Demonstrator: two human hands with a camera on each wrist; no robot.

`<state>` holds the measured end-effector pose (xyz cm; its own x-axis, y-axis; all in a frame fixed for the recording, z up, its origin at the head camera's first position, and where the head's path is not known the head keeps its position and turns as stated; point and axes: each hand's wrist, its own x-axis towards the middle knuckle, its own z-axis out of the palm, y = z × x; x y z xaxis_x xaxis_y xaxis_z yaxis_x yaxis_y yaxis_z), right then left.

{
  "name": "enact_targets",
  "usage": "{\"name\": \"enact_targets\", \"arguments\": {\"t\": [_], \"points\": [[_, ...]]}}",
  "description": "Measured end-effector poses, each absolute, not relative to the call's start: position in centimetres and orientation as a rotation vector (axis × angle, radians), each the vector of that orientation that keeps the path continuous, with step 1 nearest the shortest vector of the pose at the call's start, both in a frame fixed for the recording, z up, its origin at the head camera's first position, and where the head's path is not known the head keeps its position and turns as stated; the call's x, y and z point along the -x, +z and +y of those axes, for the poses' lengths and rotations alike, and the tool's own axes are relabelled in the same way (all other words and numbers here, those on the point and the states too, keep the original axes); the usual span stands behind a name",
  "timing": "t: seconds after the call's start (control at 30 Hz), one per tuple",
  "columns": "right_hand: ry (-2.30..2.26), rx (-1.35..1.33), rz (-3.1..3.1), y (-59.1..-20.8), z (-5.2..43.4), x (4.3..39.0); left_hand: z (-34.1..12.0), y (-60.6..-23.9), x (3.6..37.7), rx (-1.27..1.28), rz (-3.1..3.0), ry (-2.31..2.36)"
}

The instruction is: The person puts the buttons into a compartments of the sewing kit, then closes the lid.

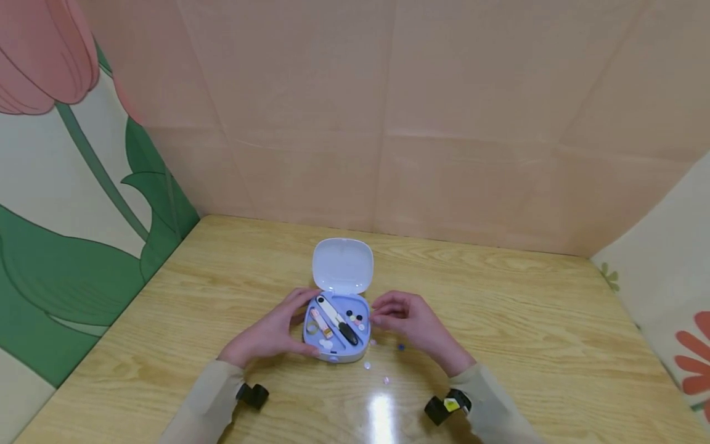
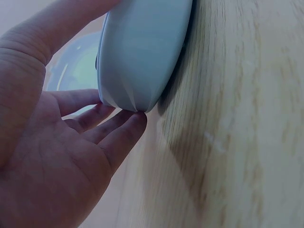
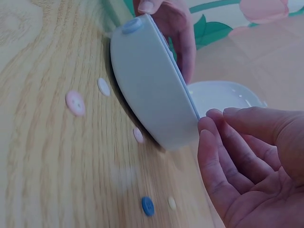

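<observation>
While its lid [image 1: 342, 265] is standing open and tipped back toward the far wall, the pale blue sewing box [image 1: 335, 330] is sitting near the middle of the wooden table [image 1: 166, 320], with its hinge on the far edge and its small clasp button [image 3: 131, 25] pointing toward the person. Inside the tray, a black-handled snipper [image 1: 338, 319] is lying with its long axis running diagonally, white end toward the hinge at the left and black end toward the near right; a pink item [image 1: 320, 322] is lying alongside it, roughly parallel.

The left hand [image 1: 272, 332] is cupping the box's left side, thumb lying along the near edge and fingers [image 2: 118, 128] curving loosely under and around the far-left wall, touching it and holding it steady. The right hand [image 1: 407, 320] is hovering just beside the box's right rim, fingers bent and their tips [image 3: 209, 128] bunched close to the edge; whether anything is pinched between them I cannot tell. Both forearms are angling inward from the near corners of the table.

Loose buttons are lying on the wood to the right of the box: a pink one [image 3: 76, 103], a white one [image 3: 103, 87] and a blue one [image 3: 147, 205].
</observation>
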<state>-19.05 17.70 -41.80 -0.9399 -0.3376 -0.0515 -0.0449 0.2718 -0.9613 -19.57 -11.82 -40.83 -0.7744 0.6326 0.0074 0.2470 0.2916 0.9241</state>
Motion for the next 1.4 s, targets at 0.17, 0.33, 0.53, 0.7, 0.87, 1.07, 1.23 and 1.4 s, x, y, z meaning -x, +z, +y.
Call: {"name": "enact_targets", "arguments": {"t": [0.17,0.33,0.53,0.7,0.87,1.07,1.23,1.4], "points": [[-1.737,0.312,2.279,-41.5,18.6,18.8,-11.9,-40.7,19.6,-0.779,2.198,1.476],[-1.774,0.281,2.255,-41.2,19.6,18.7,-12.2,-42.4,20.4,-0.781,2.226,1.454],[-1.802,0.276,2.237,-41.3,21.0,18.6,-12.5,-43.8,21.1,-0.78,2.25,1.431],[-1.844,0.264,2.204,-41.5,21.9,18.5,-12.5,-43.8,21.0,-0.78,2.243,1.439],[-1.856,0.248,2.208,-41.7,22.6,18.3,-12.5,-43.8,21.0,-0.777,2.242,1.44],[-1.883,0.232,2.198,-42.2,23.5,18.3,-12.5,-43.9,21.0,-0.812,2.241,1.45],[-1.895,0.207,2.179,-42.6,24.2,18.3,-12.4,-43.9,21.0,-0.835,2.24,1.454],[-1.88,0.181,2.185,-43.2,24.8,18.6,-12.4,-43.8,20.9,-0.824,2.236,1.455]]}}
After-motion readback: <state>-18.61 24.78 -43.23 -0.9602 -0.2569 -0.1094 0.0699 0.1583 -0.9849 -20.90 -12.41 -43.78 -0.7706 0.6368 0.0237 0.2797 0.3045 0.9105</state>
